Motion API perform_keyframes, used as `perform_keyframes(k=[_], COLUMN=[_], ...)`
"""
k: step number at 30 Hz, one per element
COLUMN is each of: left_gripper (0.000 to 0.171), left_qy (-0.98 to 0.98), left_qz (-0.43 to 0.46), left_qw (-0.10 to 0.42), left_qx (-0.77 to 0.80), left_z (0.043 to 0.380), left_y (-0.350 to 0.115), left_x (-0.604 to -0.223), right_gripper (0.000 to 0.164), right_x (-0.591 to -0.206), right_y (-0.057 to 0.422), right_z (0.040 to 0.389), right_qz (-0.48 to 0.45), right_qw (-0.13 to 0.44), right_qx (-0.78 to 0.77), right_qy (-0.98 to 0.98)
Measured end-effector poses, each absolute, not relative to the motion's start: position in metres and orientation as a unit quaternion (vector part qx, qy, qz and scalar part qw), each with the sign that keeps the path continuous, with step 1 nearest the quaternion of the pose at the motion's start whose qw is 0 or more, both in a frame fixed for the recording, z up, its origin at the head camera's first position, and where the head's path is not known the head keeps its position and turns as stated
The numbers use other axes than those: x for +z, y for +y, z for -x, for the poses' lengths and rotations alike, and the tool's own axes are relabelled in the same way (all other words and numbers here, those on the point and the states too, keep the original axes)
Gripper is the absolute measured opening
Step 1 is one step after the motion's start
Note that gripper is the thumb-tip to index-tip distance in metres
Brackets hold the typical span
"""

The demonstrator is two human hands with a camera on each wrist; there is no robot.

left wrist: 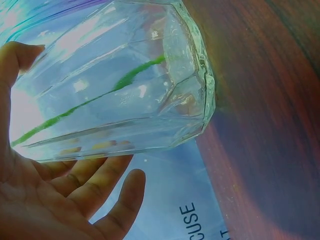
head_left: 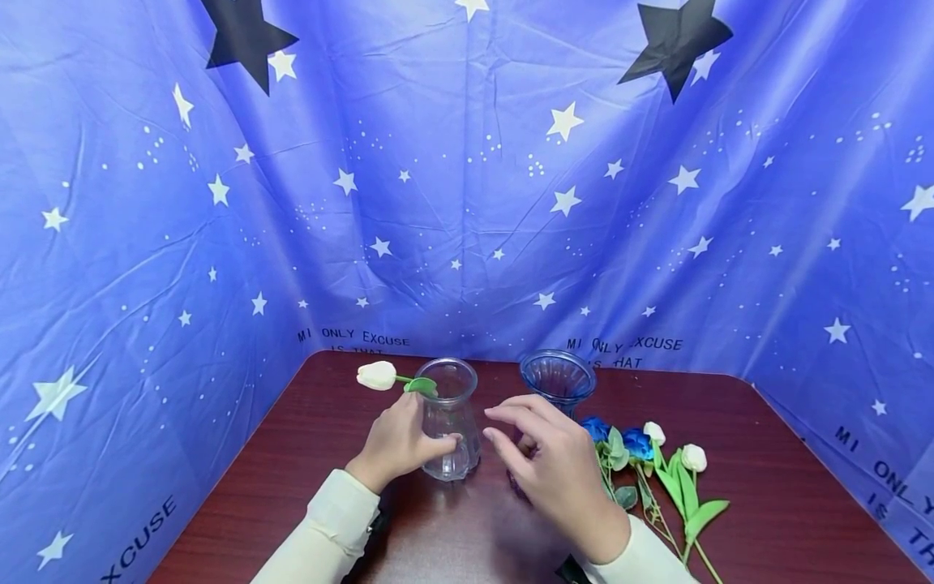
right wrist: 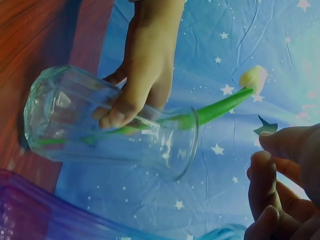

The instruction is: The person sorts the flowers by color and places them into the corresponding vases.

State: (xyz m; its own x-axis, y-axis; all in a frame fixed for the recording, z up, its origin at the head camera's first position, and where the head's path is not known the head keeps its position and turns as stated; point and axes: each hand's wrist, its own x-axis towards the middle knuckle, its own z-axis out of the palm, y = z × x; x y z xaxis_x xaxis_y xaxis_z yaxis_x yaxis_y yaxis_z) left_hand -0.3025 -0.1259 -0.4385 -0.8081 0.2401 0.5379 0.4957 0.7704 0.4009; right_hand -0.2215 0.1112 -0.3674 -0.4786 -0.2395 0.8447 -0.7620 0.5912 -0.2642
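Observation:
A clear glass vase stands upright on the table, and my left hand grips its left side with the thumb across the front. One white tulip leans out over the vase's rim to the left. Its green stem slants down inside the glass in the left wrist view. To the right of the vase, my right hand hovers with fingers loosely bent, thumb and forefinger apart, holding nothing. Behind that hand is a blue glass vase with a flared rim; the hand hides much of its lower part.
Blue flowers with leafy stems lie on the dark red wooden table at the right. Beside them lie white tulips with green leaves. A blue star-printed cloth hangs around the table's back and sides.

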Motion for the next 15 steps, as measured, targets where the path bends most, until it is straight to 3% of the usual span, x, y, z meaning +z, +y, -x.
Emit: perform_keyframes(k=[15], left_gripper=[0.078], left_qy=[-0.911], left_qz=[0.201], left_qw=[0.229], left_qx=[-0.278], left_z=[0.302], left_y=[-0.125], left_x=[-0.438], right_gripper=[0.019], right_x=[-0.361], right_y=[0.134], right_z=[0.215], right_qz=[-0.293], right_qw=[0.404], right_qx=[0.324], right_qy=[-0.803])
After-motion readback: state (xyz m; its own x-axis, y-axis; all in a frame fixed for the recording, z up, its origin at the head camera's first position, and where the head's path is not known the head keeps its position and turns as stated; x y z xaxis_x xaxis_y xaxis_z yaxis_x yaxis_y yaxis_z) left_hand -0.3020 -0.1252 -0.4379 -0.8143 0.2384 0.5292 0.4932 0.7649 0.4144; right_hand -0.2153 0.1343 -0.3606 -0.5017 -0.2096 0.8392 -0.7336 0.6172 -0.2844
